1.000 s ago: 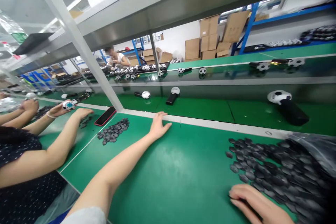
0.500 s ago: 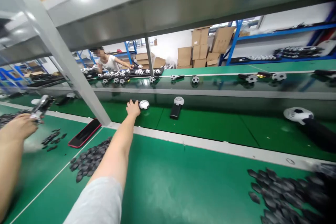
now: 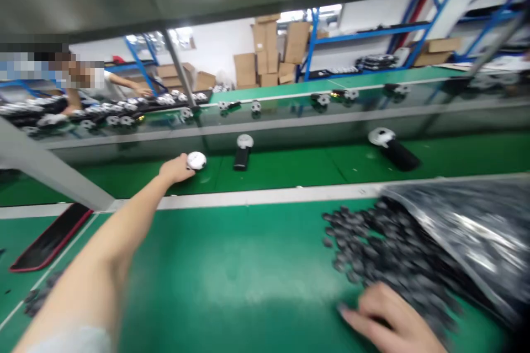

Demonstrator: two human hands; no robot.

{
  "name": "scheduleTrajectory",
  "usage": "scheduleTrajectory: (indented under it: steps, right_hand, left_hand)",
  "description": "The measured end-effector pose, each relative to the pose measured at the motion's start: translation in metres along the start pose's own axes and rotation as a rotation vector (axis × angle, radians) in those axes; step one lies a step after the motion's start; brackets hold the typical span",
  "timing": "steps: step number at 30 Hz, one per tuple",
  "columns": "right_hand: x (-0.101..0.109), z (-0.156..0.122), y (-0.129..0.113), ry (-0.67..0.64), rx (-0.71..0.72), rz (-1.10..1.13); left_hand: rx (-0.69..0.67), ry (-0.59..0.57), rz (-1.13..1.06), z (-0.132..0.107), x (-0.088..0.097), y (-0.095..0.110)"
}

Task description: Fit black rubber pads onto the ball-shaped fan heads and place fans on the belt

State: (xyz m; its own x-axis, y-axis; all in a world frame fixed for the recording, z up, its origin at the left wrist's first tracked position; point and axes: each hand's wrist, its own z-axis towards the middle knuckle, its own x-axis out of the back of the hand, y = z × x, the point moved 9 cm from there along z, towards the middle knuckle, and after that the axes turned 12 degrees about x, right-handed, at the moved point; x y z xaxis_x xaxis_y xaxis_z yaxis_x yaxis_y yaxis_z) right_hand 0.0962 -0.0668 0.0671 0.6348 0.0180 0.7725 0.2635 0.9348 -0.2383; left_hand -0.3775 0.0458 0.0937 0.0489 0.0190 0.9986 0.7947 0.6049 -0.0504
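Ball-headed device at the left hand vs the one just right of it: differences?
The left device has the left hand on it; the middle device lies untouched. The left device shows only its head; the middle device shows its black handle too, pointing toward the camera. Both have rounded, mainly white heads.

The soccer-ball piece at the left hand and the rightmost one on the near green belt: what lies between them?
In the head view, another soccer-ball piece with a black handle lies on the green belt between them.

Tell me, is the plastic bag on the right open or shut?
Open: black pieces lie spilled from the mouth of the plastic bag onto the green tabletop.
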Motion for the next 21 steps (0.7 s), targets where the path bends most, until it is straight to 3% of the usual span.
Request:
scheduleTrajectory:
  steps: [3,5,9,12,14,17,21]
  right_hand:
    - [0.030,0.017,-0.026,0.105,0.277,-0.077]
    - [0.049,0.025,-0.033,0.209,0.358,-0.098]
    - [0.059,0.039,-0.009,0.307,0.087,0.191]
    - [0.036,0.039,0.005,0.238,-0.087,0.460]
    - [0.017,0.038,0.007,0.141,-0.134,0.577]
    - [-0.004,0.035,0.004,0.045,-0.135,0.653]
    - [-0.014,0.035,0.001,0.033,-0.148,0.630]
  left_hand:
    - [-0.141,0.006,-0.041,-0.052,0.016,0.031]
    - [-0.196,-0.013,-0.072,-0.085,0.023,0.050]
    - [-0.385,-0.125,-0.223,-0.178,0.027,0.103]
    - [-0.473,-0.254,-0.263,-0.250,0.013,0.141]
    - [-0.519,-0.289,-0.270,-0.284,0.003,0.162]
    - [-0.559,-0.277,-0.307,-0.305,-0.007,0.178]
    - [-0.545,-0.290,-0.372,-0.305,-0.017,0.179]
